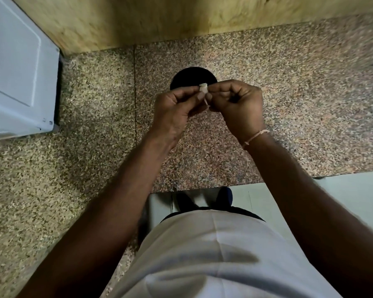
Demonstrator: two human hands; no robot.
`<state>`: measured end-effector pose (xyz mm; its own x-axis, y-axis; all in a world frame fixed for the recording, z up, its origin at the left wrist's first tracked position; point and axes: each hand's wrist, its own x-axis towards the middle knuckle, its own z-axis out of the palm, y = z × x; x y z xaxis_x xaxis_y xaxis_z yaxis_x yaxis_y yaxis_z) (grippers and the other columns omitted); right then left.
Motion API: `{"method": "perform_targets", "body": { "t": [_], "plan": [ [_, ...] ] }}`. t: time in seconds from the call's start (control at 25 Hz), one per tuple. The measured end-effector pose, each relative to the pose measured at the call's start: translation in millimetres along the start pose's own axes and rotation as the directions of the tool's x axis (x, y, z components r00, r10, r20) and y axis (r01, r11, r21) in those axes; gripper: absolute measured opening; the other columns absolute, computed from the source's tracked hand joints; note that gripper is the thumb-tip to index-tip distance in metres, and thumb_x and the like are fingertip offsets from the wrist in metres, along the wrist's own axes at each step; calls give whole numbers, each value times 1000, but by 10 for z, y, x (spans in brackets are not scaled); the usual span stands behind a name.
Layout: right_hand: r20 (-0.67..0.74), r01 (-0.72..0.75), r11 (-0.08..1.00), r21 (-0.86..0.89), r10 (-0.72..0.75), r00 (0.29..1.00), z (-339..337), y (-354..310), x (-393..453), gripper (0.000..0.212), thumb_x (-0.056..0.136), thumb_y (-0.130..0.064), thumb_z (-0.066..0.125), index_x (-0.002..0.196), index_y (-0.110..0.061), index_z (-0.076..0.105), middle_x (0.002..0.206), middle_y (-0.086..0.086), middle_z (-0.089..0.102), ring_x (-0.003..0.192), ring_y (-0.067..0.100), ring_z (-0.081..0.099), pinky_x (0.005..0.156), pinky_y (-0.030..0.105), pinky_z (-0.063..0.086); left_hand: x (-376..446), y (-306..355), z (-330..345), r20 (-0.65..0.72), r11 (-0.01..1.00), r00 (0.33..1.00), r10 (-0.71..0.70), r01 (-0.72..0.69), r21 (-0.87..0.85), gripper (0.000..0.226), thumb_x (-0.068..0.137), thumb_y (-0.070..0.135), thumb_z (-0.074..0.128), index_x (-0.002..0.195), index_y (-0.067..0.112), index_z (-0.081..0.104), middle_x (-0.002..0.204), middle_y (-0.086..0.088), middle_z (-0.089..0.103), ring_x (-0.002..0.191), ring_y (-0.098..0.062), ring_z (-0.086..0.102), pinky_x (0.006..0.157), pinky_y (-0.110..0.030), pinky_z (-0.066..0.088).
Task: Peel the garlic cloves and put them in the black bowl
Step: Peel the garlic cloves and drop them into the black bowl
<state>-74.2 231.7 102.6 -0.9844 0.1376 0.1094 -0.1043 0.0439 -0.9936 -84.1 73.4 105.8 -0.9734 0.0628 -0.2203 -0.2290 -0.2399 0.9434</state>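
— Head view first: what are the hands doing?

— Both are meeting above the granite counter (289, 93). The left hand (177, 108) is pinching a pale garlic clove (203, 88) between thumb and fingertips, with the clove's blunt end pointing up.

— And the other one?

— The right hand (237, 102) is curling its fingers in towards the palm, and its thumb and forefinger are pinching a thin strip of skin (206, 102) that is hanging off the clove's lower side. A pale thread bracelet (255, 136) is sitting round that wrist.

— Where is the clove relative to the bowl?

— The black bowl (192, 77) is standing on the counter just beyond the hands, and the clove is showing in front of its near rim. Whether anything is lying inside the bowl, I cannot tell; the interior is reading as plain dark.

— Anything else around?

— A white appliance (19, 72) is sitting at the far left on the counter, and a wooden panel (159, 18) is running along the back. The person is wearing a white shirt (213, 254), standing at the counter's edge.
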Motion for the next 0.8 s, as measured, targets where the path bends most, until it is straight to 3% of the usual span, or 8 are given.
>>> {"method": "perform_targets", "body": {
  "t": [0.2, 0.32, 0.44, 0.6, 0.72, 0.8],
  "plan": [
    [-55, 70, 986, -150, -79, 995, -107, -50, 15, 10, 86, -18, 83, 92, -11, 78, 86, 1, 78, 79, 18, 75, 69, 39, 63, -33, 29, 152, 12, 999, 999, 47, -47, 8, 10, 95, 1, 71, 103, -1, 76, 98, -13, 78, 96, -27, 74, 98, -51, 59],
    [-62, 85, 981, -174, -97, 993, -130, -61, -16, 13, 86, -24, 81, 96, -16, 78, 87, 1, 76, 81, 24, 75, 69, 50, 62, -90, 39, 193, 2, 997, 997, 76, -76, 30, 9, 93, 2, 74, 101, 2, 77, 96, -12, 79, 93, -23, 75, 91, -43, 62],
    [-60, 95, 977, -190, -108, 992, -142, -84, -49, 10, 87, -21, 81, 96, -16, 78, 79, -3, 73, 75, 26, 72, 64, 51, 61, -121, 66, 186, -3, 993, 995, 96, -96, 68, 7, 91, 4, 78, 97, 6, 79, 94, -11, 80, 89, -22, 75, 81, -35, 62],
    [-68, 115, 966, -231, -133, 989, -142, -115, -105, 9, 87, -19, 79, 95, -16, 80, 77, -8, 74, 69, 13, 71, 60, 36, 60, -139, 69, 199, -33, 989, 994, 103, -99, 113, 6, 90, 3, 78, 95, 4, 78, 90, -11, 79, 84, -22, 75, 76, -31, 61],
    [-97, 101, 962, -253, -129, 987, -128, -125, -151, 9, 86, -21, 79, 93, -15, 79, 72, -12, 69, 60, -1, 61, 54, 18, 47, -146, 54, 217, -28, 983, 994, 107, -101, 154, 5, 90, 2, 77, 93, 6, 78, 89, -9, 79, 85, -22, 75, 75, -30, 61],
    [-117, 83, 959, -272, -119, 986, -131, -125, -165, 12, 84, -25, 80, 91, -14, 78, 70, -14, 68, 59, -3, 61, 55, 14, 45, -139, 38, 227, -34, 981, 994, 101, -94, 171, 8, 89, 1, 77, 90, 9, 78, 90, -8, 79, 88, -24, 75, 79, -36, 63]
  ]
}}
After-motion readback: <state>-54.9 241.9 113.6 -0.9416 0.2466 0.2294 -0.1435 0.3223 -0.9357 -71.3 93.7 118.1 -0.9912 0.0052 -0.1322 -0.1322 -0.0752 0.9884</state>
